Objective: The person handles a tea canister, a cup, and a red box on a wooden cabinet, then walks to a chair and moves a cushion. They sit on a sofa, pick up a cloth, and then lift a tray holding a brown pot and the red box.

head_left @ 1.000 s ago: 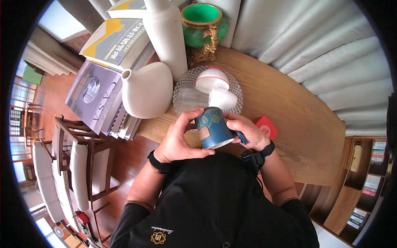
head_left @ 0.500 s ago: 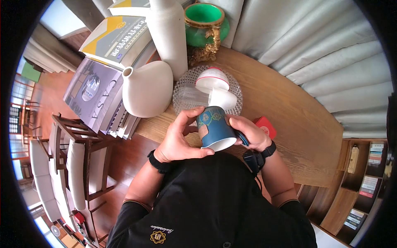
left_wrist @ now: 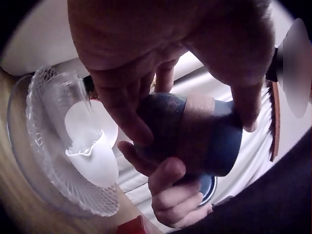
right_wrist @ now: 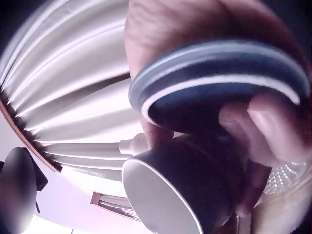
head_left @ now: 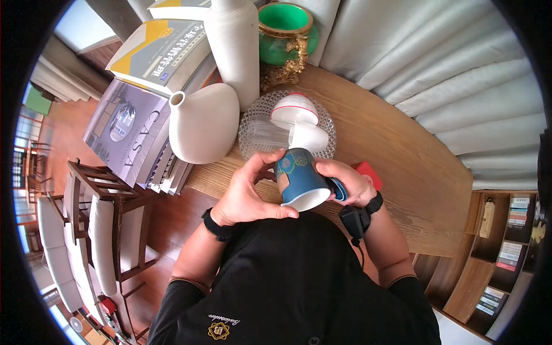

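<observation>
A blue cup [head_left: 298, 178] with a floral pattern and a tan band is held tilted above the table edge, its white inside turned toward me. My left hand [head_left: 247, 192] grips its side, thumb under the rim and fingers [left_wrist: 122, 102] over the wall of the cup [left_wrist: 195, 131]. My right hand [head_left: 351, 184] pinches a blue lid [head_left: 338, 190] with a pale rim against the cup's far side. In the right wrist view the lid [right_wrist: 219, 73] sits above the cup [right_wrist: 165, 190], with my fingers [right_wrist: 263, 126] curled round it.
Just beyond my hands a cut-glass dish [head_left: 253, 123] holds two white cups [head_left: 294, 110] and a clear glass [head_left: 267, 135]. A round white vase [head_left: 207, 123], a tall white vase [head_left: 233, 46], a green pot [head_left: 284, 31], stacked books [head_left: 155, 52] and a red box [head_left: 368, 171] stand on the wooden table [head_left: 402, 144].
The cup has tipped further, so more of its white inside now faces me. Both hands kept their hold and shifted slightly away from my body.
</observation>
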Available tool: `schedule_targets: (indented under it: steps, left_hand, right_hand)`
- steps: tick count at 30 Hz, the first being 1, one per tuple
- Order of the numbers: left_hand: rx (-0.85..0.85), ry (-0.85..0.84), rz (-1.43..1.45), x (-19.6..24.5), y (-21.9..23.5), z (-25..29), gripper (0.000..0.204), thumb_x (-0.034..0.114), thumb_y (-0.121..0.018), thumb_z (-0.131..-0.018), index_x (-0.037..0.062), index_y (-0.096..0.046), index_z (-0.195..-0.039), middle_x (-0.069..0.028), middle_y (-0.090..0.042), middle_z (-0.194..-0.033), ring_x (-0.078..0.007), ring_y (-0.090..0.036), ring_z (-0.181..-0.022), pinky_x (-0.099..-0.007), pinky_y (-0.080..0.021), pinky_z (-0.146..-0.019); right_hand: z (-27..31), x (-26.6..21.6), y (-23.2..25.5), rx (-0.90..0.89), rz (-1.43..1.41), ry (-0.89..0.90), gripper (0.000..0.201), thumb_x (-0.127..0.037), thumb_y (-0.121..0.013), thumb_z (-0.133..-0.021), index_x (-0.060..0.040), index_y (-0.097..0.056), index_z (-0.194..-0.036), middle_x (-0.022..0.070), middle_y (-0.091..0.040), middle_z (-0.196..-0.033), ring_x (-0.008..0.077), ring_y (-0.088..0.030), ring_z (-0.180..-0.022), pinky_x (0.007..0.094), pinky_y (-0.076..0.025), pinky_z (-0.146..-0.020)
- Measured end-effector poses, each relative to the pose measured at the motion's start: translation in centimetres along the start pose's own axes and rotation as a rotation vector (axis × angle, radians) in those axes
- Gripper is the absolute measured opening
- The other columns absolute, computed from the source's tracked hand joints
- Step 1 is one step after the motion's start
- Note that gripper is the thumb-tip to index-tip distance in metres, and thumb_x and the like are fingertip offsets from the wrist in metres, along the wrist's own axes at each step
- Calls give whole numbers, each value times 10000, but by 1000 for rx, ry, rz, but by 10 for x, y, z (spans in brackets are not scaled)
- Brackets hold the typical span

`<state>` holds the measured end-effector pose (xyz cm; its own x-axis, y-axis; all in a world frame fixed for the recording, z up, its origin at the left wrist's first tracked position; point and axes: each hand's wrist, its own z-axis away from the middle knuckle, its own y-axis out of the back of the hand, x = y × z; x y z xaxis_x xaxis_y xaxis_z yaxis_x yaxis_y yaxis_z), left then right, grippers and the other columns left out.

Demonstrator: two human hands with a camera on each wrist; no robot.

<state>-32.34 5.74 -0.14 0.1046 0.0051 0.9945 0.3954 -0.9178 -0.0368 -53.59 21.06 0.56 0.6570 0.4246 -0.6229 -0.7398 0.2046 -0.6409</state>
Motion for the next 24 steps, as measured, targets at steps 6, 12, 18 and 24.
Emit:
schedule_targets:
  steps: [6, 12, 18, 24]
  left_hand:
    - [-21, -174, -330, 14, -2, -2, 1016, 353, -1007, -549, -23, -512, -1353, -190, -563, -1411, -285, -609, -1218, -362, -528, -929]
    - [5, -61, -360, 15, -2, -4, 991, 353, -1002, -554, -19, -523, -1337, -191, -576, -1392, -259, -623, -1191, -360, -544, -894]
    - [120, 68, 343, -1, 0, -5, 599, 273, -798, -869, -22, -504, -1299, -139, -623, -1251, -205, -606, -1155, -337, -491, -973]
    - [65, 188, 365, -7, 10, -1, 560, 487, -598, -985, -4, -507, -1238, -111, -644, -1072, -172, -641, -954, -313, -538, -815]
  right_hand:
    - [6, -16, -14, 71, 204, 19, 557, -335, -655, -946, 4, -523, -1367, 8, -654, -1048, 53, -612, -837, 192, -482, -634]
    - [6, -18, -23, 186, 451, 76, 647, -405, -654, -964, 28, -481, -1413, 47, -645, -1116, 62, -597, -920, 197, -458, -687]
    - [15, -17, -20, 278, 547, 315, 575, -387, -619, -1016, 65, -528, -1358, 78, -665, -1105, 142, -622, -1011, 293, -485, -922]
    - [35, -26, -42, 369, 767, 320, 450, -325, -613, -1028, 14, -586, -1322, 30, -666, -1020, 100, -597, -945, 270, -482, -874]
